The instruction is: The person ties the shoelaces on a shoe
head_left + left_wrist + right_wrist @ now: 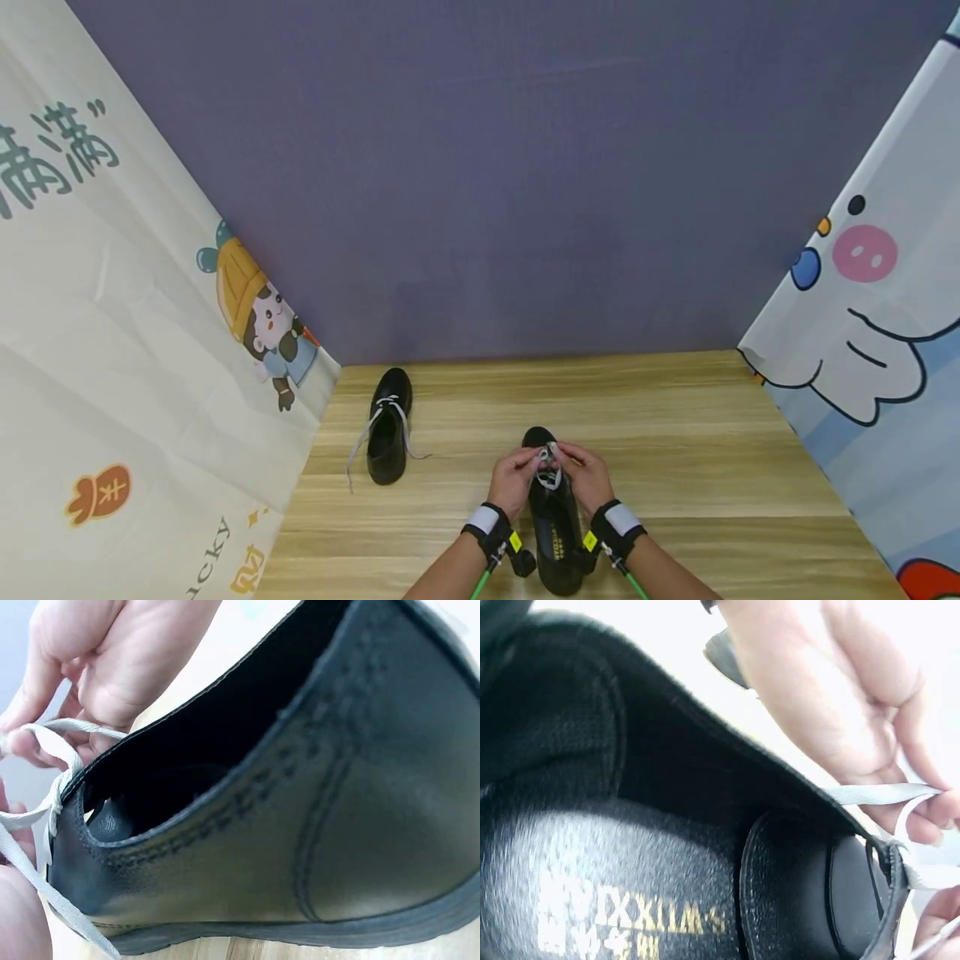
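A black leather lace-up shoe [552, 510] stands on the wood-patterned surface, toe pointing away from me. Over its front, both hands work at the light grey shoelace [550, 481]. My left hand [513, 479], on the shoe's left side, pinches one part of the lace between thumb and fingers. On the opposite side my right hand [587, 477] pinches another part, and the fingertips nearly meet. A lace loop [69, 754] shows at the fingers in the left wrist view. Gold lettering marks the insole [630, 915] in the right wrist view. The fingers partly hide the lace crossing.
Another black shoe [388, 454] stands to the left, its grey lace ends [358, 442] hanging loose on both sides. A plain purple-grey panel [525, 183] rises at the back. Printed cloths flank the wooden surface [675, 467] at left and right.
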Demonstrator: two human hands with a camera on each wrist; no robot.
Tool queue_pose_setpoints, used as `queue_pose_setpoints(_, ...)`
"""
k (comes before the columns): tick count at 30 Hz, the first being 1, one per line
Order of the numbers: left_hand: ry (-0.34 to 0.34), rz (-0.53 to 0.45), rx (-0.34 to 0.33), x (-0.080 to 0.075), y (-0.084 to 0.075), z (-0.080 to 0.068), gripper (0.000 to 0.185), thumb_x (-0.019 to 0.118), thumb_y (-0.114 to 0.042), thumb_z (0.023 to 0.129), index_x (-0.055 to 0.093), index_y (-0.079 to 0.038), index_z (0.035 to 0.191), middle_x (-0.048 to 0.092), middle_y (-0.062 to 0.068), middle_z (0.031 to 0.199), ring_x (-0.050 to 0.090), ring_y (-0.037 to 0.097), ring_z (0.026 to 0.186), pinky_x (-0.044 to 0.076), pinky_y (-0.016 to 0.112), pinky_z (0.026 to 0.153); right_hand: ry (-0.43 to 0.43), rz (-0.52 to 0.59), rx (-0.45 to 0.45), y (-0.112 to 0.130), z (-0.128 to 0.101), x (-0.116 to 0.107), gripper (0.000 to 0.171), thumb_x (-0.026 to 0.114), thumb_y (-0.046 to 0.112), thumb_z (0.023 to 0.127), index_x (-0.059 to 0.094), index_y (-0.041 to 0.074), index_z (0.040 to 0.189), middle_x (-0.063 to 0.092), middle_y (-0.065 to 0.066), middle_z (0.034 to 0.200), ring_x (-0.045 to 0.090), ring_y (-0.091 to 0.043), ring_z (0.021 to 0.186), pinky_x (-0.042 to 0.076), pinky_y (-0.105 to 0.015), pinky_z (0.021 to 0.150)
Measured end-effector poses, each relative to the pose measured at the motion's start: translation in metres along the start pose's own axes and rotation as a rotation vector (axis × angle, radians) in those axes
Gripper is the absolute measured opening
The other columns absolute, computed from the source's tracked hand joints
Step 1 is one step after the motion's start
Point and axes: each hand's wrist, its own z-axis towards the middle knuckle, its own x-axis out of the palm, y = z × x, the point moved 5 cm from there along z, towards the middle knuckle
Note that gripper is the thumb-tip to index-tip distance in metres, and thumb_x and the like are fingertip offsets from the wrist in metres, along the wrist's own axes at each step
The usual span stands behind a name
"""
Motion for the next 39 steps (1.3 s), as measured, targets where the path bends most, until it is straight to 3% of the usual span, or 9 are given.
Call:
queue_pose_setpoints(4,0.003,-0.039,-0.008,-0.003,0.002,-0.002,0.025,0.060,0.009,0.094,0.061,0.023,0.115,0.061,0.026,0.115,0.065,0.016,0.091,0.055,0.024,0.083,0.025,0.080,0.001,-0.003,-0.002,0.000,0.034,0.059,-0.003,0.098,0.055,-0.021,0.126,0.067,-0.015,0.111,0.065,-0.009,0.086,0.053,-0.021,0.077)
queue_pose_setpoints(8,-0.034,-0.046,-0.047,-0.005,0.004,-0.006,0.018,0.065,0.008,0.092,0.066,0.020,0.105,0.065,0.021,0.110,0.066,0.015,0.088,0.056,0.026,0.080,0.020,0.092,0.033,-0.006,-0.006,0.001,0.028,0.060,-0.001,0.098,0.059,-0.021,0.118,0.068,-0.010,0.103,0.064,-0.011,0.087,0.054,-0.024,0.077)
queue_pose_setpoints(10,-0.048,-0.039,-0.073,-0.005,0.004,-0.007,0.016,0.067,0.004,0.092,0.067,0.017,0.101,0.069,0.016,0.102,0.066,0.013,0.086,0.055,0.026,0.078,0.019,0.054,0.056,-0.006,-0.007,0.000,0.027,0.062,0.004,0.098,0.062,-0.017,0.115,0.067,-0.010,0.102,0.064,-0.013,0.089,0.054,-0.026,0.079)
queue_pose_setpoints(14,-0.009,-0.023,-0.070,-0.001,0.001,-0.006,0.019,0.067,-0.001,0.094,0.064,0.016,0.101,0.072,0.009,0.091,0.067,0.013,0.082,0.054,0.027,0.078,0.021,-0.089,0.077,-0.004,-0.007,0.000,0.025,0.062,0.014,0.100,0.067,-0.006,0.115,0.066,-0.010,0.109,0.061,-0.017,0.096,0.050,-0.028,0.084)
queue_pose_setpoints(19,0.021,0.022,-0.044,0.003,-0.003,-0.002,0.022,0.066,-0.001,0.095,0.063,0.018,0.104,0.073,0.011,0.091,0.068,0.012,0.084,0.053,0.026,0.081,0.018,-0.185,0.042,0.003,-0.004,-0.002,0.029,0.062,0.019,0.101,0.067,-0.006,0.115,0.067,-0.013,0.113,0.058,-0.019,0.099,0.046,-0.027,0.085)
queue_pose_setpoints(26,-0.035,0.105,-0.063,0.003,-0.003,-0.001,0.020,0.064,-0.006,0.097,0.064,0.014,0.102,0.071,0.027,0.092,0.068,0.020,0.085,0.050,0.025,0.077,0.016,-0.141,0.056,0.006,-0.001,-0.001,0.031,0.065,0.018,0.099,0.067,-0.007,0.115,0.068,-0.012,0.111,0.059,-0.015,0.097,0.046,-0.025,0.084)
queue_pose_setpoints(33,-0.085,0.063,-0.088,0.004,-0.003,-0.002,0.022,0.063,-0.010,0.099,0.065,0.012,0.102,0.071,0.016,0.086,0.064,0.016,0.081,0.048,0.027,0.079,0.018,-0.065,0.062,0.005,-0.002,0.002,0.030,0.064,0.016,0.100,0.066,-0.010,0.114,0.069,-0.008,0.100,0.060,-0.015,0.092,0.048,-0.025,0.082)
queue_pose_setpoints(39,-0.081,0.041,-0.068,0.005,-0.003,-0.001,0.023,0.061,-0.008,0.099,0.062,0.016,0.100,0.065,0.002,0.076,0.061,0.012,0.075,0.047,0.024,0.076,-0.003,0.008,0.062,0.000,-0.001,0.003,0.027,0.062,0.010,0.100,0.064,-0.014,0.112,0.067,-0.004,0.094,0.061,-0.013,0.086,0.049,-0.024,0.077)
